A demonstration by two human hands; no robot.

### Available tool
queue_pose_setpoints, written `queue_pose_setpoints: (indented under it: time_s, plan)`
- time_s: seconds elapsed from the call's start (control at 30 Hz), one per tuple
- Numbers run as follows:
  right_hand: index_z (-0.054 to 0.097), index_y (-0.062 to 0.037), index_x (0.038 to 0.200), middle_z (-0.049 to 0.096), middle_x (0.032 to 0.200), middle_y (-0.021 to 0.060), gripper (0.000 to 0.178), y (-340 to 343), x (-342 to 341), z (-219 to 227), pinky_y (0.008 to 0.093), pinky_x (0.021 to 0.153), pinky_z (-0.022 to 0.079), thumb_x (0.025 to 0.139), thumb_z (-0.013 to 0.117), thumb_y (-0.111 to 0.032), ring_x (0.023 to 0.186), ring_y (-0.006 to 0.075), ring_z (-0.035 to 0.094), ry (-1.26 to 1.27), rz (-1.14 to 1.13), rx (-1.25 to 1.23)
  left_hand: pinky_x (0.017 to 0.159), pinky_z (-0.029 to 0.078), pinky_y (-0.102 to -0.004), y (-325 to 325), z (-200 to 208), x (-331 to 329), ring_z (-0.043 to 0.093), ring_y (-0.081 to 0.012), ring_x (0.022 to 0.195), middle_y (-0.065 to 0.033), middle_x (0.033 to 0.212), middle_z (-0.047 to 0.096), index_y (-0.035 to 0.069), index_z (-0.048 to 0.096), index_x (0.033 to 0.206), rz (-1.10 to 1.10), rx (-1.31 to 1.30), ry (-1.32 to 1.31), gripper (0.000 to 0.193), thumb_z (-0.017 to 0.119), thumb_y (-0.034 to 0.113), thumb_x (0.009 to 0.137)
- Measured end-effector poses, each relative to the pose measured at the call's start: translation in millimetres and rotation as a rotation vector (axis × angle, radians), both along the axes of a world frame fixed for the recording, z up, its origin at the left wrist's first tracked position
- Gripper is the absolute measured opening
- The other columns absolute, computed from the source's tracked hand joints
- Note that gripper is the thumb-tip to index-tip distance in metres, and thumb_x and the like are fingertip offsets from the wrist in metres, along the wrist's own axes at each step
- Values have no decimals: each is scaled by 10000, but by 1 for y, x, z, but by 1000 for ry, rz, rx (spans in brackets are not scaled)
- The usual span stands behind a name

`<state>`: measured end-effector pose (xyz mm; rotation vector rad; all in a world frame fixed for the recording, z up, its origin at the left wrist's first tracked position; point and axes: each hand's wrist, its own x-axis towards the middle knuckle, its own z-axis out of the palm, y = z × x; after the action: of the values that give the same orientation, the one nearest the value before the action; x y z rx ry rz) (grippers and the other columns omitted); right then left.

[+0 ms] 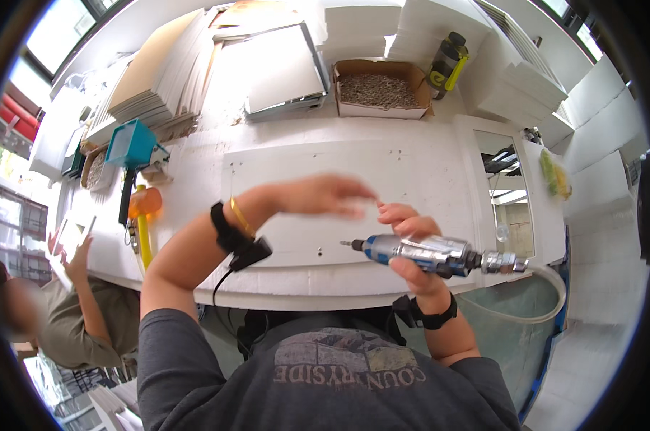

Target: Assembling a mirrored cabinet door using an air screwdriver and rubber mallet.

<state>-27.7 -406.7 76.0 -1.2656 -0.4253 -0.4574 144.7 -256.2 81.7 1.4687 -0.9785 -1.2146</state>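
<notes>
In my right hand is a silver and blue air screwdriver, lying level with its bit pointing left and a clear hose at its rear end. My left hand reaches across from the left, blurred by motion. Its fingers look stretched out and apart, with their tips close to my right fingertips; I cannot make out anything between them. Below both hands lies a white panel with several small dark holes or screw heads near its corners.
A carton of small screws or similar parts stands at the back, beside a dark bottle. Framed panels and stacked boards fill the back left. A mirror-like panel lies right. A teal scoop-like tool and another person are left.
</notes>
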Motion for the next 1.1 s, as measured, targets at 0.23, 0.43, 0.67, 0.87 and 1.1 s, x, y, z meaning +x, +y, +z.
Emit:
queue_pose_setpoints:
  time_s: [0.23, 0.43, 0.67, 0.87, 1.1]
  plan:
    - [424, -53, 1266, 351, 1343, 173, 605, 67, -54, -15, 390, 986, 352, 762, 682, -266, 1231, 287, 376, 284, 306, -214, 803, 437, -317, 91, 3, -117, 553, -232, 921, -141, 964, 574, -21, 497, 1130, -192, 60, -20, 644, 689, 463, 750]
    - [403, -18, 1298, 441, 1292, 199, 683, 88, -94, -18, 352, 1004, 341, 794, 647, -408, 1203, 303, 427, 871, 720, -474, 836, 429, -313, 150, -43, -183, 551, -226, 955, -137, 1000, 578, 2, 493, 1151, 56, -41, -9, 575, 676, 404, 783]
    - [640, 4, 889, 639, 895, 133, 153, 66, -124, 69, 316, 718, 498, 797, 558, -86, 843, 254, 615, 270, 371, -400, 797, 463, -338, 181, -80, -203, 596, -279, 917, -168, 966, 606, 35, 529, 1115, 205, 361, -319, 542, 706, 382, 738]
    - [594, -24, 827, 533, 688, 80, 171, 107, -119, 135, 307, 531, 447, 692, 569, -125, 635, 196, 540, -622, -5, -656, 829, 438, -400, 174, -105, -203, 553, -345, 970, -198, 1006, 591, 48, 517, 1132, 176, 441, -687, 440, 617, 246, 752]
    - [607, -67, 880, 531, 696, 72, 185, 99, -130, 128, 283, 543, 468, 701, 588, -111, 624, 181, 534, -698, -188, -714, 926, 400, -382, 168, -64, -212, 495, -328, 1088, -191, 1123, 552, -1, 502, 1158, 38, 307, -771, 433, 564, 289, 842]
